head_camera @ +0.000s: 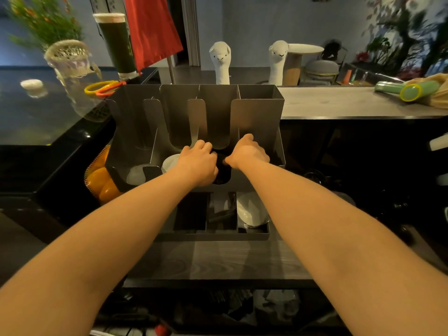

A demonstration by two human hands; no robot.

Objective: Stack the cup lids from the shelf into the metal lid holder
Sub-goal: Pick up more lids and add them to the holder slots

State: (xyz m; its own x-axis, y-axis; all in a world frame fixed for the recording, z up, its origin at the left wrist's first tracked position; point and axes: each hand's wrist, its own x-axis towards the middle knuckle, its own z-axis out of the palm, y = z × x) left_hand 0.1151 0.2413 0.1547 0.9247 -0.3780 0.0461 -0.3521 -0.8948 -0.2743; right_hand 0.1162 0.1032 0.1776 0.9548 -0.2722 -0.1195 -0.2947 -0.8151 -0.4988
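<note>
Seen from the head camera, the metal lid holder [257, 112] stands on the desk [218, 260]. Both hands reach into its third slot from the left. The left hand [198, 163] and right hand [247, 151] have their fingers curled round a stack of black lids [221, 173], between the slot's upright dividers. White lids [169, 163] lie in the slot just left of it. A strip of bare desk shows in front of the holder. Print on the tall green cup [116, 40], behind the holder to the left, is too blurred to read.

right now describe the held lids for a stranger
Start at the grey metal lid holder. In its third slot from the left, the left hand and right hand grip the black lids. Slots to their left hold pale lids; only these are black.
</note>
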